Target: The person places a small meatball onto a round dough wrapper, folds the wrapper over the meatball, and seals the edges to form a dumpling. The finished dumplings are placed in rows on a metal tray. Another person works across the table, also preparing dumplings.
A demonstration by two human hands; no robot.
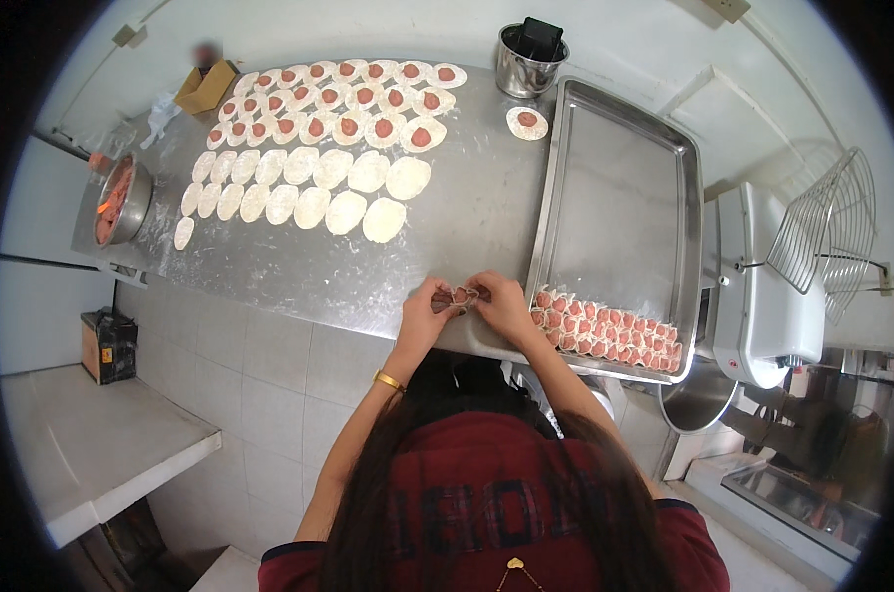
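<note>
- Currently we see both hands close together over the near edge of the steel table (481, 187), the left hand (425, 311) and right hand (502, 308) pinching one meat-filled wrapper (460, 296) between their fingertips.
- Pink meat shows between the fingers; we judge the folding to be under way, but cannot tell how much of the rim is gathered.
- Just right of the right hand, we note finished pieces (605, 333) packed in close rows, pleated dough around pink tops. They take up only the near strip of the large tray (619, 187), so we judge it well short of full.
- Ahead of the hands, beside the tray's far left corner, one topped wrapper (527, 122) lies flat and unfolded, near a metal pail (526, 77).
- Ahead and left, we find two rows of plain wrappers (333, 170), plus a stray one, without meat.
- Beyond those, three rows of topped wrappers (349, 126) lie open, meat placed, folding not yet done.
- Far left of the hands, a metal bowl (141, 205) holds plenty of meat filling (114, 202), by our reckoning.
</note>
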